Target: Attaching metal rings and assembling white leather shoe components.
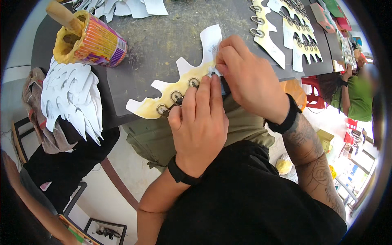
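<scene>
A white cut-out card strip (pixel 183 83) with curved prongs and a band of yellowish glue lies at the near table edge. Several oval metal rings (pixel 176 98) sit along its inner side. My left hand (pixel 200 118) rests on the strip with fingers stretched out, fingertips near its bend and the rings. My right hand (pixel 249 77) is closed over the strip's right end, thumb and fingers pinched together. Between those fingertips is a small pale bit that I cannot make out. Part of the strip is hidden under both hands.
A glue-smeared printed tub (pixel 96 41) with a wooden handle (pixel 63 16) stands at left. White cut-outs (pixel 71 94) are piled beside it, more (pixel 122 8) at the back. Ringed strips (pixel 267 36) lie at right. Other people (pixel 359 94) are at the right and lower left.
</scene>
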A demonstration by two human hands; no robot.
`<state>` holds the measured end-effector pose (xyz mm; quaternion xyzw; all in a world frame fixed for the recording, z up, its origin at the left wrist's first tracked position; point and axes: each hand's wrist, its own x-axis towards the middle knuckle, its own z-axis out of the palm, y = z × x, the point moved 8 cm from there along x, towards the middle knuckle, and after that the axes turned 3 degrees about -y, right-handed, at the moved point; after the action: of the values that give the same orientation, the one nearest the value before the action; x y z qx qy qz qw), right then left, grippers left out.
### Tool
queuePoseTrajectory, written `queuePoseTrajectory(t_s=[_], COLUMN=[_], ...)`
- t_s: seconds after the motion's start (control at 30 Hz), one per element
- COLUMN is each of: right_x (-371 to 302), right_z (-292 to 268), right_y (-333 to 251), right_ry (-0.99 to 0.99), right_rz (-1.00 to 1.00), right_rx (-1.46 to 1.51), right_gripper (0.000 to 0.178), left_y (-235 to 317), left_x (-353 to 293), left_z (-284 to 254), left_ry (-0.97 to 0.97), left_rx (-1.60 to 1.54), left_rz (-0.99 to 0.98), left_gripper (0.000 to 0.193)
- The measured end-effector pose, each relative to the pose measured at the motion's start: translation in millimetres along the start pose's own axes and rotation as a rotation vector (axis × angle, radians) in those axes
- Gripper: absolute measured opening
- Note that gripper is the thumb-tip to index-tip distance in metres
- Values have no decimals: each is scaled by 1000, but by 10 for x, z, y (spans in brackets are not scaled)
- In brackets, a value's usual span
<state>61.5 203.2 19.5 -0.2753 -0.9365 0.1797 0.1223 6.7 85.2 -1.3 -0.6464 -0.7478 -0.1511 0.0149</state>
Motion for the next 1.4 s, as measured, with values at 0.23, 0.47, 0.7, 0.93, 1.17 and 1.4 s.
queuePoseTrajectory(t_s=[0.23, 0.47, 0.7, 0.93, 1.17, 1.4], right_x=[-82, -88, -68, -41, -34, 65], right_z=[-158, -77, -72, -108, -125, -159], right_y=[7, -35, -47, 26, 167, 220], right_ry=[47, 40, 32, -2, 30, -53], right_rz=[13, -9, -12, 78, 203, 191], right_rx=[150, 71, 34, 158, 321, 254], right_gripper=[15, 16, 15, 19, 24, 27], left_y=[11, 22, 9, 71, 122, 253], left_x=[-7, -21, -5, 30, 114, 190], left_z=[-6, 12, -10, -47, -91, -128], left_ry=[1, 6, 15, 63, 50, 79], left_rx=[18, 17, 7, 62, 75, 130], left_rz=[-13, -11, -15, -23, -19, -8], left_gripper=[61, 60, 59, 59, 53, 42])
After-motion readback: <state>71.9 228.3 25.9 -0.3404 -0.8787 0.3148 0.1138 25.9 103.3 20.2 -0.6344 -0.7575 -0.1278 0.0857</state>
